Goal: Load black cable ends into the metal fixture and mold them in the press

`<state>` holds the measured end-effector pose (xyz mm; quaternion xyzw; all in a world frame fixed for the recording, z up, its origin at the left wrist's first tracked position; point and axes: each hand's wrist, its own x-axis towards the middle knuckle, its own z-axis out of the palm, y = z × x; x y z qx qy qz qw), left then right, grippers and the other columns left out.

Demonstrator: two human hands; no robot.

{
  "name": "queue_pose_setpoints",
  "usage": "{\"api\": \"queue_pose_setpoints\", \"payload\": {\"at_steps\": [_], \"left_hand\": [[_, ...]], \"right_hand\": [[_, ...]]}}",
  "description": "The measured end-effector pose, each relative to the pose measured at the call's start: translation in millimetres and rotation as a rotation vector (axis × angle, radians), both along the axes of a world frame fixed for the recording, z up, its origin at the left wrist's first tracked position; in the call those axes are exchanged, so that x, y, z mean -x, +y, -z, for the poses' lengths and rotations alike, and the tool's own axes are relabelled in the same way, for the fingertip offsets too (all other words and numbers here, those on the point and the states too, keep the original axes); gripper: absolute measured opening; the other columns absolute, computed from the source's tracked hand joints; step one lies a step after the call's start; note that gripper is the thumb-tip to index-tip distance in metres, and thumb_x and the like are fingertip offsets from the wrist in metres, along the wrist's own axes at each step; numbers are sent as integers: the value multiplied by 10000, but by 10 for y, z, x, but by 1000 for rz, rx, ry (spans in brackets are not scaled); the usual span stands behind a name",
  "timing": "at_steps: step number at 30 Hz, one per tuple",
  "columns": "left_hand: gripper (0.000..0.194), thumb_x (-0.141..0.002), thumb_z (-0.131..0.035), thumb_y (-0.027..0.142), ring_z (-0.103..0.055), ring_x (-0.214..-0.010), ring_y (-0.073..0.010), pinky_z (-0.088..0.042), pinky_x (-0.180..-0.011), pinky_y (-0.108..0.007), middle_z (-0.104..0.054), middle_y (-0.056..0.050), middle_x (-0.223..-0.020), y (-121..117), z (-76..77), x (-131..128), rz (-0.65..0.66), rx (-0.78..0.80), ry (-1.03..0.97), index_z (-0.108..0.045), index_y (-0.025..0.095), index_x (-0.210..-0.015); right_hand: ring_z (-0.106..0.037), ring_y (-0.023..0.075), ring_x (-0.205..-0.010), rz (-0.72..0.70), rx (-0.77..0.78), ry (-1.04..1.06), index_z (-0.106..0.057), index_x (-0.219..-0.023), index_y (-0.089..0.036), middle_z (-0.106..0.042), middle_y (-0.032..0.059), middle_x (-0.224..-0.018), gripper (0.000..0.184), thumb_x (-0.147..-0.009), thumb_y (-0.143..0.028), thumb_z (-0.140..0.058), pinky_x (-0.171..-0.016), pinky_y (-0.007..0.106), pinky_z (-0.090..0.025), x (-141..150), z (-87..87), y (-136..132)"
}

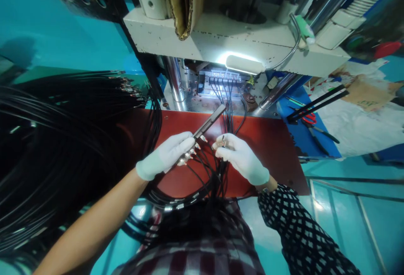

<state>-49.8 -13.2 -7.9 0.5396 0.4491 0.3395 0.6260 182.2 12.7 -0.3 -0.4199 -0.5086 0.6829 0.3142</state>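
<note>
My gloved left hand (176, 149) is closed around a long grey metal bar fixture (210, 122), tilted up toward the right. Several silver cable connectors (191, 153) stick out along its lower side, their black cables hanging over the red-brown board. To the right, my gloved right hand (238, 153) pinches one small metal connector end (224, 141) between thumb and fingers, apart from the bar. Behind both hands, a metal mould (217, 86) sits on the machine's bed, with black cables (229, 117) running out of it toward me.
A lit lamp (244, 64) hangs under the press's pale beam (221, 43). A large heap of black cables (63, 140) lies at left. Pliers (315, 138) and red-handled scissors (309, 118) rest on a blue surface at right. The red-brown board (271, 149) spans the front.
</note>
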Motion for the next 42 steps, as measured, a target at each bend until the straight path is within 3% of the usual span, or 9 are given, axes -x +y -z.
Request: {"api": "queue_pose_setpoints", "payload": {"at_steps": [5,13,16,18,21,23,30,37,42], "left_hand": [[382,-961,-515,508,-453,-549,-74,-376,-444,-180,-537,-8,-789,-1,32,53,9,47,-88,-584,149,-1070],[356,-977,-497,480,-451,-517,-75,-349,-427,-179,-504,5,-696,14,44,85,94,42,-111,-573,142,-892],[355,-974,-502,480,-453,-518,-73,-347,-424,-177,-508,5,-702,20,28,83,99,45,-122,-572,142,-891],[355,-972,-505,482,-452,-513,-73,-343,-420,-179,-509,6,-704,18,16,76,111,49,-128,-569,143,-888],[359,-974,-504,480,-450,-504,-75,-335,-421,-187,-503,8,-680,3,-1,61,129,40,-111,-565,142,-870],[358,-976,-500,477,-447,-502,-76,-333,-426,-193,-497,10,-668,-8,-11,53,135,35,-104,-561,143,-862],[384,-967,-496,517,-444,-522,-78,-352,-440,-190,-478,24,-675,-26,-65,28,128,37,-57,-526,156,-842],[360,-981,-461,514,-487,-635,-91,-452,-563,-191,-459,33,-742,-3,-55,24,155,-146,268,-495,177,-858],[374,-975,-466,528,-465,-600,-82,-434,-525,-187,-456,32,-742,-7,-15,19,146,-84,155,-506,169,-882]], "right_hand": [[-603,121,-765,20,-20,50,-722,-1000,-175,-685,49,-901,214,-883,-342,-658,-642,245,-421,-54,64,-67],[-492,49,-645,128,383,530,-708,-907,-175,-594,-6,-801,326,-742,-429,-829,-617,173,-430,113,215,-80],[-434,43,-605,102,482,553,-706,-900,-174,-546,-20,-767,311,-762,-436,-799,-580,171,-409,139,193,-63],[-412,55,-576,86,344,417,-710,-837,-167,-541,-19,-713,226,-806,-390,-732,-546,191,-377,157,129,-56],[-429,80,-537,133,-10,66,-689,-682,-155,-551,-11,-606,184,-803,-293,-670,-498,226,-320,209,-9,-52],[-435,87,-512,165,-117,-91,-664,-626,-158,-542,-17,-554,197,-784,-277,-663,-480,235,-305,251,-86,-49],[-435,89,-488,149,-199,-220,-630,-592,-170,-530,-29,-519,227,-793,-272,-606,-477,234,-321,262,-112,-35],[-439,84,-486,132,-237,-244,-603,-599,-176,-542,-37,-528,253,-828,-281,-618,-507,240,-340,256,20,-19],[-513,99,-563,-12,-242,-232,-639,-698,-173,-600,-16,-634,274,-893,-361,-597,-568,246,-407,174,-20,21]]}}
